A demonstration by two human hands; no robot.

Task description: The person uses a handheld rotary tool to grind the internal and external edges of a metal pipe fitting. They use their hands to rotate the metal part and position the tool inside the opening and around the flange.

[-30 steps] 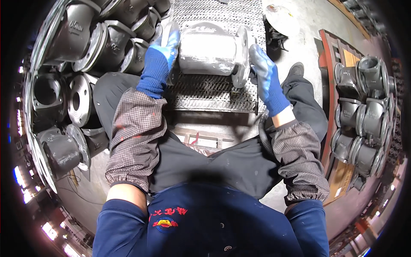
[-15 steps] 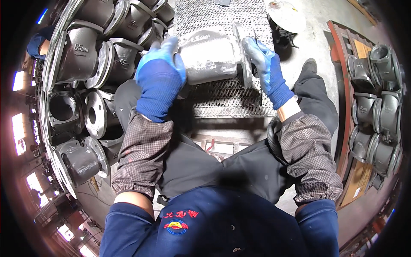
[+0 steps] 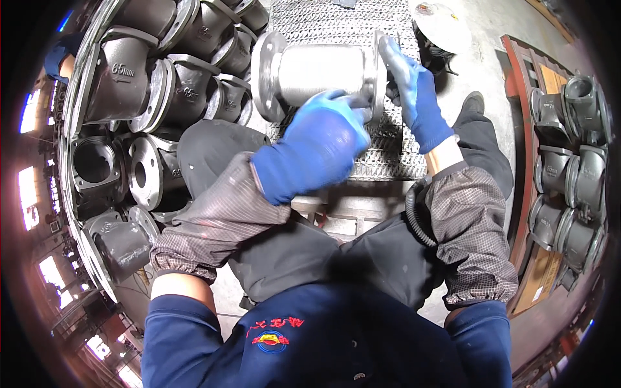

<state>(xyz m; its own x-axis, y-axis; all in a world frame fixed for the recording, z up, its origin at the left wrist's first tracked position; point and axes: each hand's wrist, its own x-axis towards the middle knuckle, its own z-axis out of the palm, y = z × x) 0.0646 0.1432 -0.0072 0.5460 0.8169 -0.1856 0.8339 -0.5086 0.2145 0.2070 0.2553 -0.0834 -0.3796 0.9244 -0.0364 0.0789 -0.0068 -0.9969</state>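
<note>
While the bright flanged valve body lies sideways over the metal mesh bench top, the gloved left hand curls at its near side, by the right flange; whether it clamps, I cannot tell. The gloved right hand lies along that flange's outer face, fingers straight, its grip also unclear. Dark castings are stacked left of the valve body.
</note>
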